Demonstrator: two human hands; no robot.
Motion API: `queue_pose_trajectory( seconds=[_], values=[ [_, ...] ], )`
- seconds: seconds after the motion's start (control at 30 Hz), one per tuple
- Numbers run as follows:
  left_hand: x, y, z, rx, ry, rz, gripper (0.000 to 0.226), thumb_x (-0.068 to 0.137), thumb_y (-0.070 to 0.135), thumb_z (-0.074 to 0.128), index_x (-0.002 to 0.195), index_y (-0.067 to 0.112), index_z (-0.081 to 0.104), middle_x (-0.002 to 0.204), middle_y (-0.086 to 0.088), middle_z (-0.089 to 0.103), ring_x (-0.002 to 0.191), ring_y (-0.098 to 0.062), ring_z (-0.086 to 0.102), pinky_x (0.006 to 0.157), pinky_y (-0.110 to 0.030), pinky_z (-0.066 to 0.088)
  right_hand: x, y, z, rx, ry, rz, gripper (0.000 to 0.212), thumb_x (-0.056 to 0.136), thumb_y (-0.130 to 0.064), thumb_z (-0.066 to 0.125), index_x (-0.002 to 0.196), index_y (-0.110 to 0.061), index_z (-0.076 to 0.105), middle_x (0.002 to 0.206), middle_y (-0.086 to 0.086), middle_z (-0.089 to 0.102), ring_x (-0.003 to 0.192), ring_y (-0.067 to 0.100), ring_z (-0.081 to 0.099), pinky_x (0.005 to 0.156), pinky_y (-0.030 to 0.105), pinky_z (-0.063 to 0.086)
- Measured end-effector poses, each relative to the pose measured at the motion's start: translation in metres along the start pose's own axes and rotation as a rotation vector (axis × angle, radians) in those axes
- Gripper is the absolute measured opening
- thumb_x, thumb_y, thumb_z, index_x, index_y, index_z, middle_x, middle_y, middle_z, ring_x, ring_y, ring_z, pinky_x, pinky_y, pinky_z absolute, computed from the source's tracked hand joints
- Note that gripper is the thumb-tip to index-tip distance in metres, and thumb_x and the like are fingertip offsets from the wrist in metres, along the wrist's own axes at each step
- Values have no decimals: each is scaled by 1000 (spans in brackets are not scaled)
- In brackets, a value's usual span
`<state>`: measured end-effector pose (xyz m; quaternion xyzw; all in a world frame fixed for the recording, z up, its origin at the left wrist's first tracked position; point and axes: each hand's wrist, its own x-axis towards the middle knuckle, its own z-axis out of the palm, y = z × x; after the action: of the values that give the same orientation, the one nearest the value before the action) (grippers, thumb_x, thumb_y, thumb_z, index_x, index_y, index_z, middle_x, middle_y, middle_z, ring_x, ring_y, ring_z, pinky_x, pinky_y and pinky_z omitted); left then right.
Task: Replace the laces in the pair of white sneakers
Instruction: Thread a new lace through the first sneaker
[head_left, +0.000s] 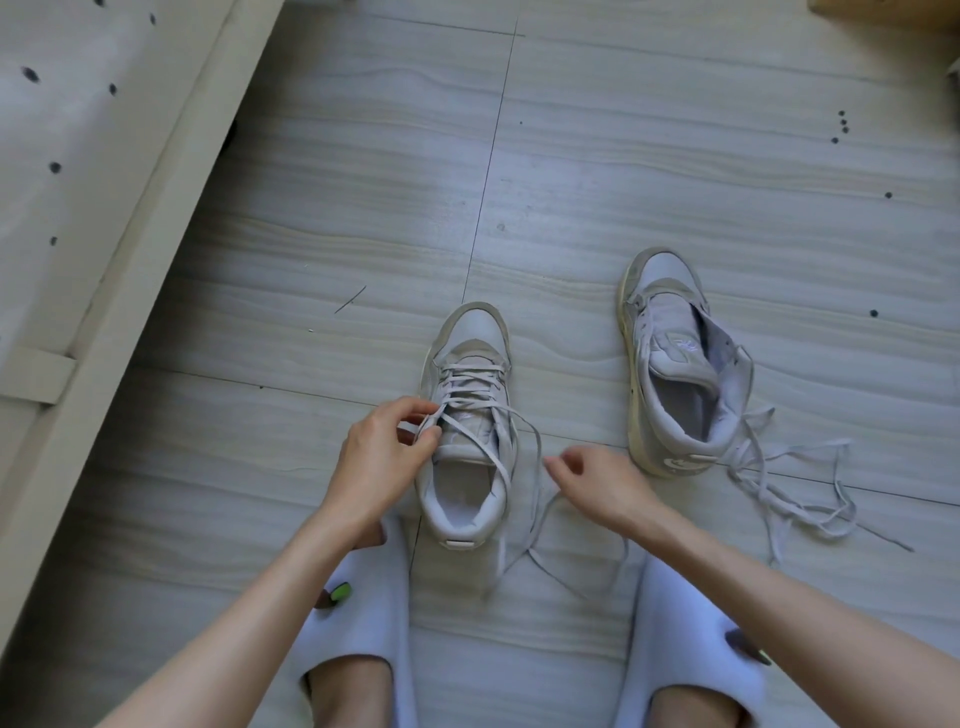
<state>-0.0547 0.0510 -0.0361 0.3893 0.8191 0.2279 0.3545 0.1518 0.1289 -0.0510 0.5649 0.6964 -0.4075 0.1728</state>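
On the pale tiled floor (675, 171), the laced sneaker (470, 415) stands upright in the middle, toe pointing far. The left hand (384, 457) pinches a strand of its lace (519, 467) beside the upper eyelets, while the right hand (597, 480), fingers curled, appears to hold the lace's loose end just right of that shoe. The second sneaker (680, 364) stands farther right, unlaced, with a loose lace (795, 493) tangled on the floor at its near right.
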Motion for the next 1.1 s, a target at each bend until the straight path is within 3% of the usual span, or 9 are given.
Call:
queue_pose_trajectory(
  seconds=[0.07,0.17,0.3,0.43,0.63,0.83,0.9,1.0,1.1],
  values=[
    [-1,-1,0,-6,-9,3,17,84,20,63,100,25,66,94,7,68,78,-4,61,67,-19,43,11,-7,-2,86,124,-130,26,95,-29,45,115,-17,59,108,1,61,108,20,55,86,27,39],
    [-3,-1,0,-5,-37,2,17,84,19,64,100,25,65,98,5,67,80,-8,62,72,-24,46,22,-23,-7,150,-27,-227,47,95,-17,45,141,-13,36,137,5,48,129,19,42,103,24,29],
    [-5,0,0,-20,-57,4,17,85,17,63,101,24,62,101,4,64,81,-9,61,75,-25,47,28,-27,-9,197,-42,-183,26,92,-15,47,113,-17,62,81,-3,62,91,19,61,71,24,39],
    [-2,2,1,-21,-75,-6,18,84,18,63,100,24,59,102,3,62,81,-7,59,74,-22,44,18,-16,-32,243,57,-221,15,91,-19,55,89,-15,69,62,-7,50,63,8,45,60,23,34],
    [-7,19,6,46,76,111,11,85,16,63,95,15,64,91,4,57,88,-17,52,80,-23,36,-6,-12,-71,802,-38,-157,25,93,-14,53,72,-8,65,53,-6,41,47,8,32,54,23,28],
    [-16,62,13,-2,-15,214,21,91,16,53,98,17,73,99,7,70,90,-6,47,79,-13,33,-18,-18,-83,850,-120,-278,23,92,-14,51,76,-8,66,52,-2,45,53,12,37,58,23,33],
    [-17,74,11,-124,-165,162,24,93,17,51,108,19,70,107,10,69,97,1,53,87,-10,37,-22,-19,-84,818,-140,-329,22,92,-17,52,79,-9,68,54,0,47,54,12,39,60,22,35],
    [-23,85,5,-384,-402,67,29,95,16,50,120,21,62,119,13,64,112,3,54,102,-23,41,-26,-18,-81,788,-144,-366,21,93,-15,51,81,-8,66,53,-4,50,52,9,42,55,14,36],
    [-30,91,1,-761,-457,-35,34,92,9,51,123,23,54,120,7,64,117,-3,55,104,-30,42,-29,-11,-74,805,-130,-342,21,93,-14,49,80,-7,64,52,-6,52,50,5,45,53,11,37]
  ],
)
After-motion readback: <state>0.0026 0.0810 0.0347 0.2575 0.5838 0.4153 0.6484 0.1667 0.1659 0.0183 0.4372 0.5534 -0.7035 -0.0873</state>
